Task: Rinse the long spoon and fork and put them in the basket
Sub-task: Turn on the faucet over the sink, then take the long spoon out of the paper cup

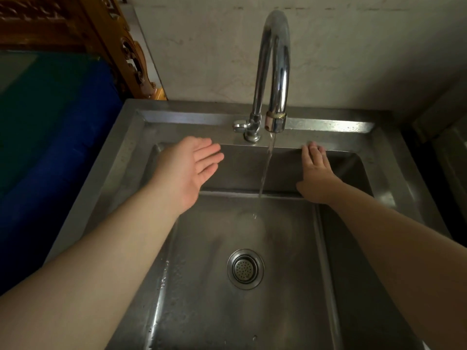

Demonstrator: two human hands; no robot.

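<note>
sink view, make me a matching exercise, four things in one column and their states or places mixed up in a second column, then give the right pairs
Things:
1. left hand
2. right hand
3. faucet
4. drain strainer

States or places:
A. running a thin stream of water
B. set in the floor of the sink
C. open, palm up, holding nothing
D. palm down, fingertips at the back edge of the basin

Pairs: 1-C, 2-D, 3-A, 4-B

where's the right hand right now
In the head view the right hand is right of the running water, fingers spread on the sink's back ledge and empty.
</note>
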